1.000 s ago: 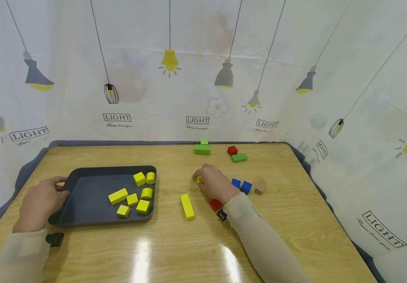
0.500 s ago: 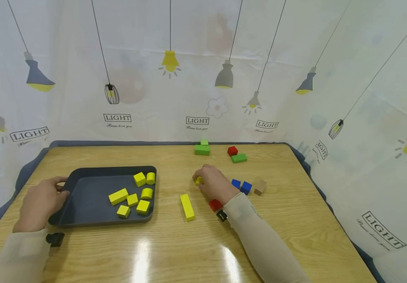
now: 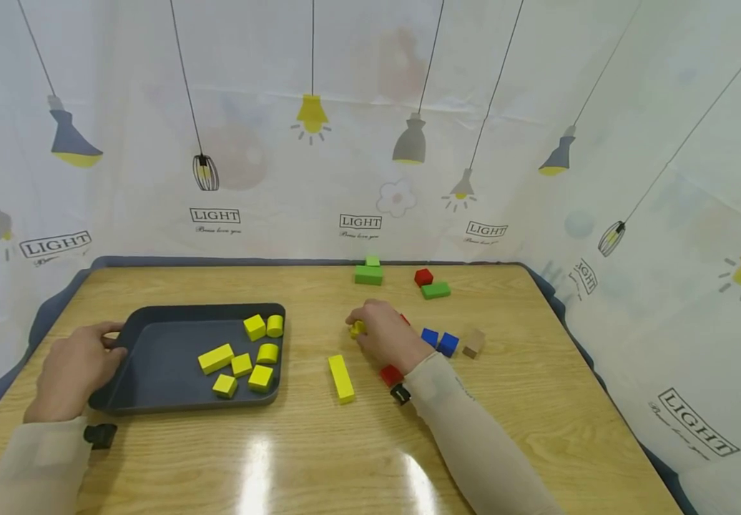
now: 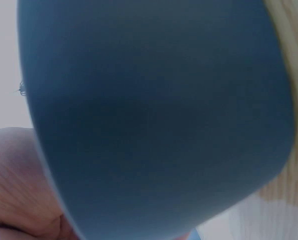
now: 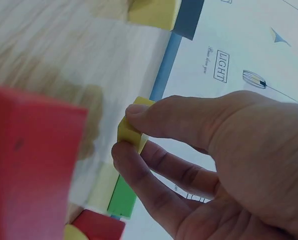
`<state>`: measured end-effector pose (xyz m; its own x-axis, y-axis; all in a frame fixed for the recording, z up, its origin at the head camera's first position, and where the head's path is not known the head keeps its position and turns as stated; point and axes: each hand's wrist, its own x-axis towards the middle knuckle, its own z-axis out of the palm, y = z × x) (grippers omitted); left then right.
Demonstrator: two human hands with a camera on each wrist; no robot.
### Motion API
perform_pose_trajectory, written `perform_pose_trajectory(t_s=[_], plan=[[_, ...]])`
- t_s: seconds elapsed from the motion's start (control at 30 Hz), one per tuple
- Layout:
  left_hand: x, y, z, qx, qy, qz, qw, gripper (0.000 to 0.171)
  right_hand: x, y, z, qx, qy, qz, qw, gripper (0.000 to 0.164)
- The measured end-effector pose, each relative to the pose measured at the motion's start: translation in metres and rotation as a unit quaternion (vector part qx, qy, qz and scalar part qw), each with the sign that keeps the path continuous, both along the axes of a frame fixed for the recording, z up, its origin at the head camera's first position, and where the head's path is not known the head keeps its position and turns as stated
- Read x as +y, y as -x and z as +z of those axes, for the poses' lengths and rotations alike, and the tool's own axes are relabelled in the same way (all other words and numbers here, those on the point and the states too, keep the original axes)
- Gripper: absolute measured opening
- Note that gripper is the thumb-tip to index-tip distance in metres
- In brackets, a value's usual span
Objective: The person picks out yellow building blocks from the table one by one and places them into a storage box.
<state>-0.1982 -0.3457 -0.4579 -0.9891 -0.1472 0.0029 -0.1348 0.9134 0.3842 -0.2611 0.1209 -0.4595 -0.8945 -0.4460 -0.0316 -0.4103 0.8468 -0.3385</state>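
My left hand (image 3: 76, 367) grips the left rim of a dark grey tray (image 3: 164, 357). In the left wrist view the tray's outer wall (image 4: 158, 115) fills most of the picture, with part of the hand (image 4: 19, 185) at lower left. Several yellow blocks and cylinders lie in the tray's right half. To the right of the tray, my right hand (image 3: 386, 332) pinches a small yellow block (image 3: 357, 328) between thumb and fingertips. The right wrist view shows this yellow block (image 5: 130, 131) held by the hand (image 5: 198, 145).
A long yellow block (image 3: 341, 378) lies between tray and right hand. A red block (image 3: 391, 375) sits by the right wrist. Two blue blocks (image 3: 448, 345) and a wooden block (image 3: 474, 343) stand to the right. Green blocks (image 3: 368, 275) and a red block (image 3: 423, 277) lie far back.
My right hand has shifted slightly left with the yellow block, and a bit of red now shows behind it. The left hand and tray have stayed in place.
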Motion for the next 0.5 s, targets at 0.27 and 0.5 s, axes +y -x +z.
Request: perform_pose_trajectory(t_s=[0.27, 0.5], plan=[[-0.001, 0.001, 0.000, -0.006, -0.002, 0.000, 1.0000, 0.051, -0.011, -0.001, 0.009, 0.010, 0.020, 0.022, 0.999, 0.029], [-0.002, 0.001, -0.001, -0.001, -0.002, -0.005, 1.0000, 0.050, -0.025, -0.006, 0.019, 0.039, 0.019, 0.027, 0.999, 0.029]])
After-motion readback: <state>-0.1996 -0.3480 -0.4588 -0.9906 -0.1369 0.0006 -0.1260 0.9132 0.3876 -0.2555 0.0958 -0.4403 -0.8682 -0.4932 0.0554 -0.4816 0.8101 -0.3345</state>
